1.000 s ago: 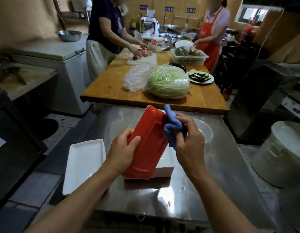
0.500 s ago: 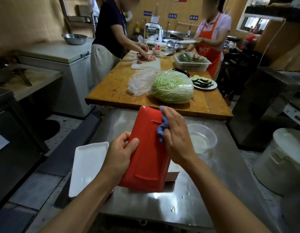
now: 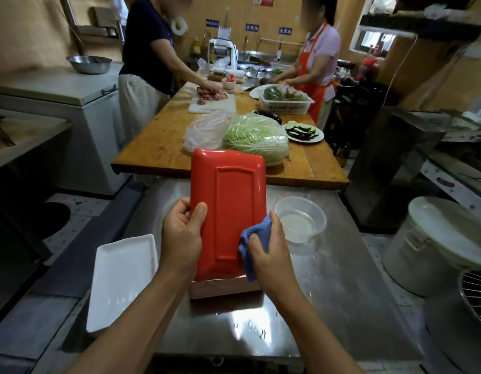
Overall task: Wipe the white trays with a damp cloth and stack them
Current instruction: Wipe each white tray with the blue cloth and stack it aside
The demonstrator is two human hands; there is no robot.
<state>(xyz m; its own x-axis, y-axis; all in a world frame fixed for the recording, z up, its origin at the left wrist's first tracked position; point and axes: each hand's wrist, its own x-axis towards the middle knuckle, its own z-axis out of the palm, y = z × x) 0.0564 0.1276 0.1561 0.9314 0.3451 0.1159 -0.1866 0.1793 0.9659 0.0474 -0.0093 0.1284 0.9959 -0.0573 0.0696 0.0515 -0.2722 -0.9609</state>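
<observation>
A rectangular tray (image 3: 228, 201) stands nearly upright with its red underside toward me, its lower edge resting on a stack of trays (image 3: 223, 288) on the steel table. My left hand (image 3: 181, 236) grips its left edge, thumb on the red face. My right hand (image 3: 269, 252) holds a blue cloth (image 3: 254, 238) bunched against the tray's lower right edge. One white tray (image 3: 120, 279) lies face up at the table's left edge.
A clear plastic bowl of water (image 3: 300, 220) sits right of the tray. The steel table (image 3: 328, 306) is wet with droplets. Beyond it, a wooden table (image 3: 158, 149) holds cabbage, bags and plates, where two people work. A white bucket (image 3: 436, 244) stands at right.
The tray has been tipped more upright, facing me. My right hand with the cloth slid from the tray's upper right edge down to its lower right edge.
</observation>
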